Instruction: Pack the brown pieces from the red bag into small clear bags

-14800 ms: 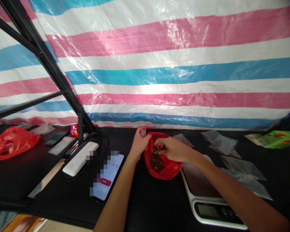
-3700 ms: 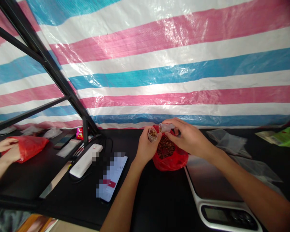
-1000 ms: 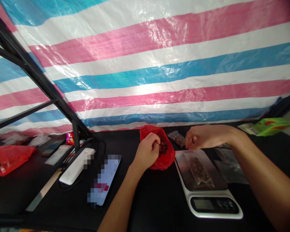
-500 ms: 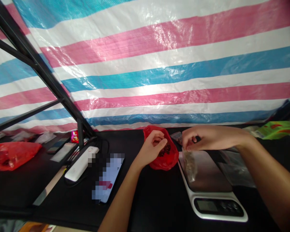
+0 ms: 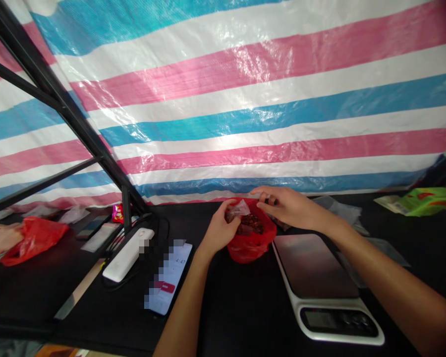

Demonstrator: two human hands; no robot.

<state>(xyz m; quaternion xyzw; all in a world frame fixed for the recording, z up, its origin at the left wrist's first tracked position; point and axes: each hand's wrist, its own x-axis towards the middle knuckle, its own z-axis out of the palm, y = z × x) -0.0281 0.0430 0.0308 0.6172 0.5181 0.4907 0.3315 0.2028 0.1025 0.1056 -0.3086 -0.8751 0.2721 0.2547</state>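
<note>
My left hand (image 5: 223,230) is closed on a small clear plastic bag (image 5: 241,208), held over the mouth of a red plastic bag (image 5: 250,250). Small dark reddish-brown pieces (image 5: 254,223) lie inside the red bag. At the red bag's back right edge is my right hand (image 5: 284,204), its thumb and forefinger apart, with nothing visible between them. Just in front of the right hand sits a white kitchen scale (image 5: 317,267) with a metal plate. Another small bag of dark contents (image 5: 282,225) lies partly hidden under the right hand.
Clear bags (image 5: 342,213) and a green packet (image 5: 419,201) lie to the right. On the left are a phone (image 5: 171,282), a white power strip (image 5: 128,255), cables and a black metal frame (image 5: 124,208). Another person's hand (image 5: 2,240) touches a second red bag (image 5: 40,240).
The small clear bag has gone from my right hand above the scale to my left hand over the red bag. My right hand moved left. Another person's hand appeared at far left.
</note>
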